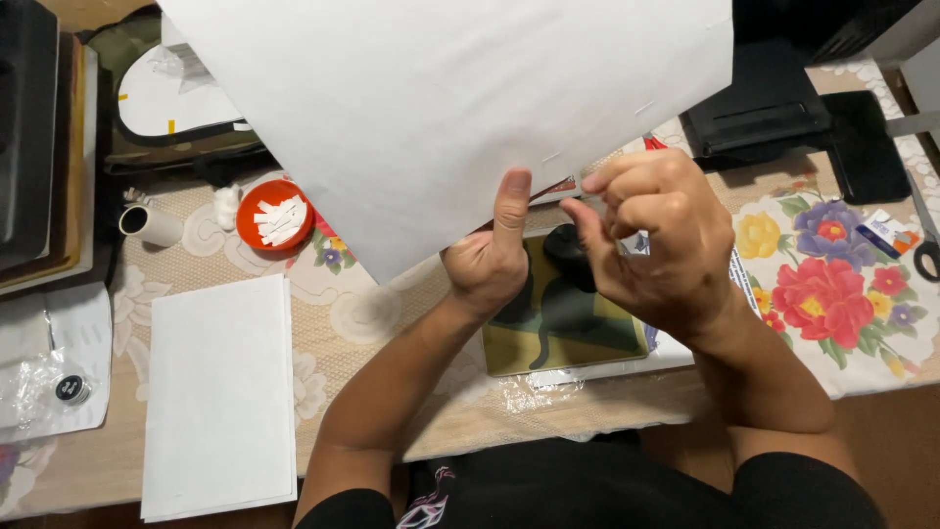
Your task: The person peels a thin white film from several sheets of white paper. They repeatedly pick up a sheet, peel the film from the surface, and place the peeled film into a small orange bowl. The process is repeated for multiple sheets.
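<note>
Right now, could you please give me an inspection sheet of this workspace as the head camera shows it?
Surface: table under a lace cover and a floral cloth.
Job's things: large white sheet held up; camouflage-patterned flat piece lying beneath it.
Clutter: stack of white paper; orange dish of white strips; small cardboard tube; scissors; clear plastic bag; black flat device.
Grippers: left hand pinches the sheet's lower edge, thumb up; right hand has curled fingers at the same edge.
Cables: nothing seen.
Surroundings: dark stacked items at left.
</note>
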